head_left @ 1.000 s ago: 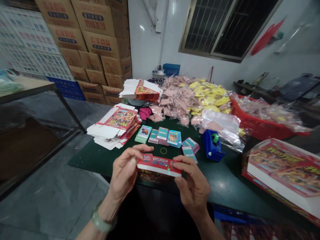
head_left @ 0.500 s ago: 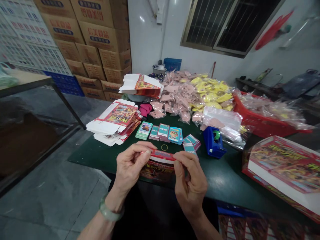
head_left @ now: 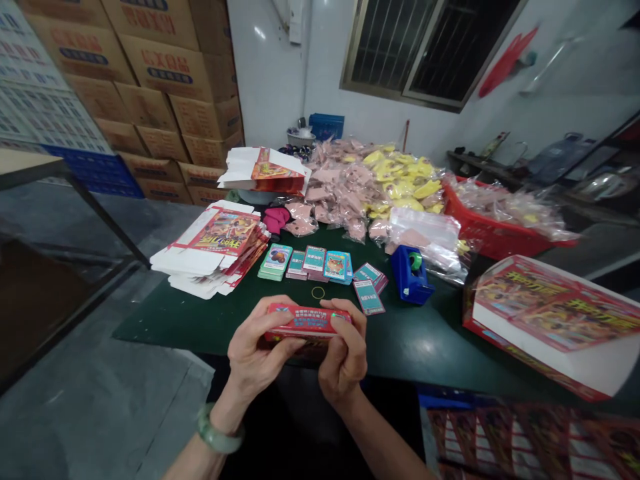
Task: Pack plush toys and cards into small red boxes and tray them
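Between both hands is a small red printed card box (head_left: 311, 320), its lettered narrow side facing up. My left hand (head_left: 263, 343), with a green bangle on the wrist, is closed on the box's left end. On the right end, my right hand (head_left: 345, 350) grips it with the fingers bent over the top. Just beyond the box a yellow rubber band (head_left: 318, 293) lies on the green table (head_left: 395, 340). Past it are stacks of cards: a green-edged stack (head_left: 275, 261), a blue stack (head_left: 338, 266) and loose teal cards (head_left: 369, 296).
Flattened printed boxes (head_left: 210, 243) are piled at the left. A blue tape dispenser (head_left: 411, 275) stands right of the cards. A large red display box (head_left: 553, 320) is at the right. Bagged pink and yellow pieces (head_left: 345, 187) are heaped behind, beside a red basket (head_left: 493, 227).
The box's open top edge has been folded shut, and its lettered side now shows whole. My right hand has moved left, closer to my left hand. The view has shifted slightly right.
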A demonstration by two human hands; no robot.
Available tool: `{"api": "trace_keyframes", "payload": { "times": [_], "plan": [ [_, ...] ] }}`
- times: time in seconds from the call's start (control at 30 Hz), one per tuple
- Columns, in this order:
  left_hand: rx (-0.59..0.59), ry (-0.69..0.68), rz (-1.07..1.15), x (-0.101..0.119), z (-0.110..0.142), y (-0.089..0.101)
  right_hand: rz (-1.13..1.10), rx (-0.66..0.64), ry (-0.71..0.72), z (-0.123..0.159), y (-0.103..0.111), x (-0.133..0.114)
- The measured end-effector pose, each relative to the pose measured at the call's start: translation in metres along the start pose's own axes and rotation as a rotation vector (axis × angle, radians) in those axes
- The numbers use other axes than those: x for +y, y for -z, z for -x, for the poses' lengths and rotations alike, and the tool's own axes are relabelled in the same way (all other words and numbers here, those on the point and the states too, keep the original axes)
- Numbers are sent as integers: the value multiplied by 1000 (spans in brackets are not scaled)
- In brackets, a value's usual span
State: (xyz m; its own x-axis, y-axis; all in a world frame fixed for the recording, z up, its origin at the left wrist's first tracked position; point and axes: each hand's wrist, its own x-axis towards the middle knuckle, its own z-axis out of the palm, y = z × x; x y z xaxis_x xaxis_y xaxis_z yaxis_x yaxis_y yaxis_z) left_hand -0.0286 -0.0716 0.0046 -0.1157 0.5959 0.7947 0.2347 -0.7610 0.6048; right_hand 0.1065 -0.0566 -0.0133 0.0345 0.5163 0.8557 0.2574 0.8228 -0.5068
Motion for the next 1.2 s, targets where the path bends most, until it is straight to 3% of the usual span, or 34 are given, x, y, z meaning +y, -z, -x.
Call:
{"api": "trace_keyframes", "payload": {
  "times": [0.17, 0.33, 0.5, 0.63, 0.77, 0.87, 0.93, 0.97, 1.07, 1.2],
  "plan": [
    [61, 14, -45, 5, 4, -8, -21, 18, 2, 3, -4, 0],
    [49, 42, -114, 9, 1, -20, 140, 45, -68, 0, -1, 2],
    [28, 45, -146, 5, 0, -27, 98, 11, -22, -5, 9, 8],
    [23, 46, -90, 4, -8, -21, -10, -49, -38, -8, 17, 7],
    [-57, 19, -150, 9, -18, -17, -10, -108, -137, -18, 42, 10],
    [87, -7, -197, 11, -19, -29, 177, 41, -337, -37, 85, 35],
    [164, -21, -235, 10, -18, -41, 423, 207, -504, -55, 118, 64],
    [172, -28, -252, 8, -18, -47, 523, 230, -591, -65, 134, 80],
    [122, -55, -254, 2, -18, -60, 569, 147, -754, -88, 167, 126],
    [98, -71, -231, -4, -19, -62, 477, -23, -988, -102, 175, 160]
  ]
}}
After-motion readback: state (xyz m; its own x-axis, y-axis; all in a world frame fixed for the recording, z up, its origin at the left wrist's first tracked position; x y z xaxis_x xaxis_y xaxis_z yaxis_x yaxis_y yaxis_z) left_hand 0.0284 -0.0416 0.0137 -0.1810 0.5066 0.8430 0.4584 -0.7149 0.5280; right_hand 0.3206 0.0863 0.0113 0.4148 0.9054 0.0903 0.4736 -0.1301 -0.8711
